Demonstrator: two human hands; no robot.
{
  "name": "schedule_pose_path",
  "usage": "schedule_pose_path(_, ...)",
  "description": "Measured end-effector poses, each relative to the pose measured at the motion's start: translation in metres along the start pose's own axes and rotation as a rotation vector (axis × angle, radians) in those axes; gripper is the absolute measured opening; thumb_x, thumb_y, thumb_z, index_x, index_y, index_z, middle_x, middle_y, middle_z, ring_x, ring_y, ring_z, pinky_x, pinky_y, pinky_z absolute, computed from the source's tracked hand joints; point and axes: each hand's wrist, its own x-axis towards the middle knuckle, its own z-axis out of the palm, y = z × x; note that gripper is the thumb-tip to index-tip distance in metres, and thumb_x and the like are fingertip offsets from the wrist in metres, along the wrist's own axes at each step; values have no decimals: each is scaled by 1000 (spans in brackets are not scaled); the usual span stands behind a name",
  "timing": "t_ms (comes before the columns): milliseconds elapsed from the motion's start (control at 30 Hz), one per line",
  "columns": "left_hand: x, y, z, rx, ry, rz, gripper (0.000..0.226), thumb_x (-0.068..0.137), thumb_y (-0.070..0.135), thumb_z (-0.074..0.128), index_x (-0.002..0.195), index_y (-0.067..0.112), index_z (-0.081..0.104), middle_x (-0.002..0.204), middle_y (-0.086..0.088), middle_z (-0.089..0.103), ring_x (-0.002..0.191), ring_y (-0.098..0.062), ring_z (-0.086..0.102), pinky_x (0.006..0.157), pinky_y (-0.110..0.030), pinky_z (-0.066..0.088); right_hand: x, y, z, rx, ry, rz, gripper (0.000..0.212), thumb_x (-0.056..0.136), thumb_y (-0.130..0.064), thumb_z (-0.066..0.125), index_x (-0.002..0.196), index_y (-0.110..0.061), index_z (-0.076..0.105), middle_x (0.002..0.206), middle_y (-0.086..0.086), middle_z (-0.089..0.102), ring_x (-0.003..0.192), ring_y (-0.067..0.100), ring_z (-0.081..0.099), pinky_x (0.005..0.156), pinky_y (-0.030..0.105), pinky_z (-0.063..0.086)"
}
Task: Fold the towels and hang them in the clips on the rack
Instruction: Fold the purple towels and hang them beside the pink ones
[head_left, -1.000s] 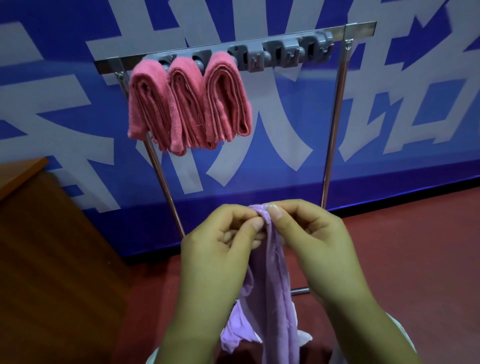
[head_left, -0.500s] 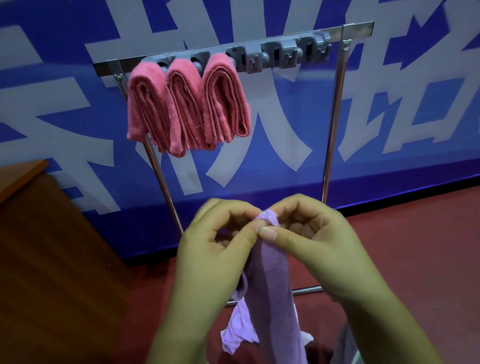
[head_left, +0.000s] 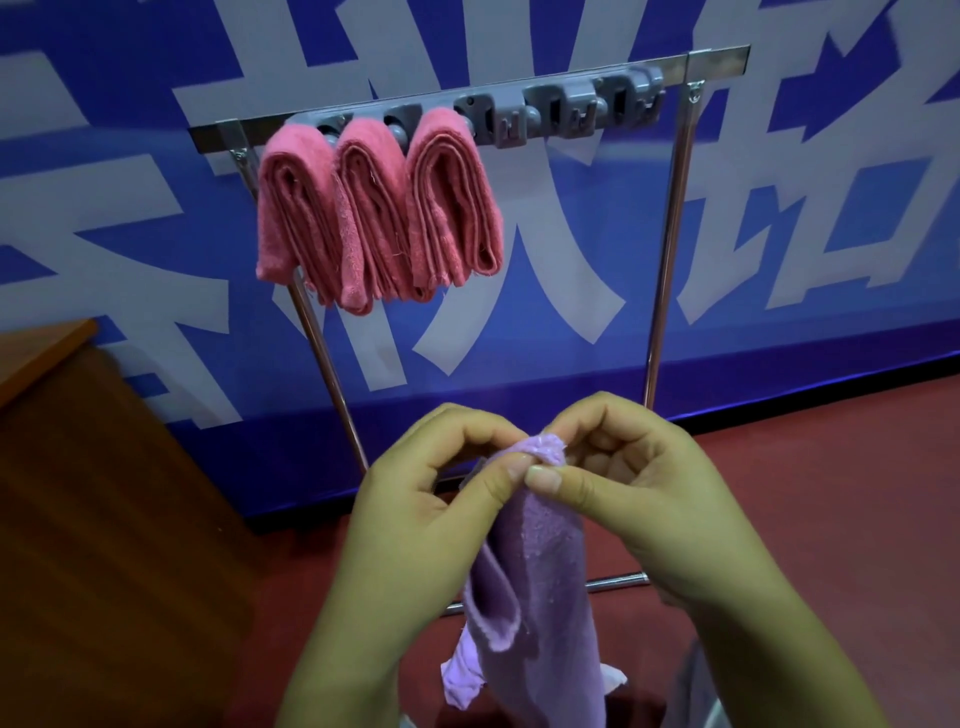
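From my remote seat: both hands meet at the top edge of a purple towel (head_left: 535, 587) held low in front of the rack (head_left: 670, 249). My left hand (head_left: 421, 514) pinches the bunched edge between thumb and forefinger; my right hand (head_left: 639, 499) pinches the same edge, fingers curled. The cloth hangs down between the wrists (its lower end runs out of view). Three folded pink towels (head_left: 379, 208) hang side by side in the left clips; the grey clips (head_left: 566, 111) to their right stand vacant.
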Motion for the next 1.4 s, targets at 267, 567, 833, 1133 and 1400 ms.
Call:
schedule_pose_path(267,3,-2,2,42,48,-9,8,76,35,70,80,30,66,82,6,69,83,-12,67,76,-26,54,1,-4,-1,-172,4,-6,20,71,-23,70,86,-10,71,85,3,74,83,13,70,73,20,53)
schedule_pose_path(567,-3,-45,-9,383,-221,-231,28,80,0,52,83,28,53,78,1,60,58,-5,50,55,-16,40,7,1,-14,-145,249,-44,16,71,-30,74,82,-19,72,82,2,72,79,12,67,73,24,52)
schedule_pose_path(833,3,-58,-50,156,-92,-207,11,80,23,68,89,29,71,89,-1,72,79,-8,64,74,-25,50,13,-3,-34,-53,351,-63,23,61,-32,74,81,-21,76,78,1,73,76,12,67,71,26,53)
schedule_pose_path(1133,34,-21,-59,-192,153,72,14,68,40,71,82,42,74,82,19,72,81,3,63,76,-14,50,26,-46,-56,-169,130,-172,17,59,-31,73,74,-24,72,75,-4,72,74,9,68,69,24,55)
schedule_pose_path(1400,38,-3,-59,-481,189,30,23,57,42,76,70,24,74,60,12,66,57,0,58,56,-12,47,32,-58,-70,-60,-221,-122,25,60,-35,81,75,-19,68,64,-7,64,58,4,60,57,18,51)
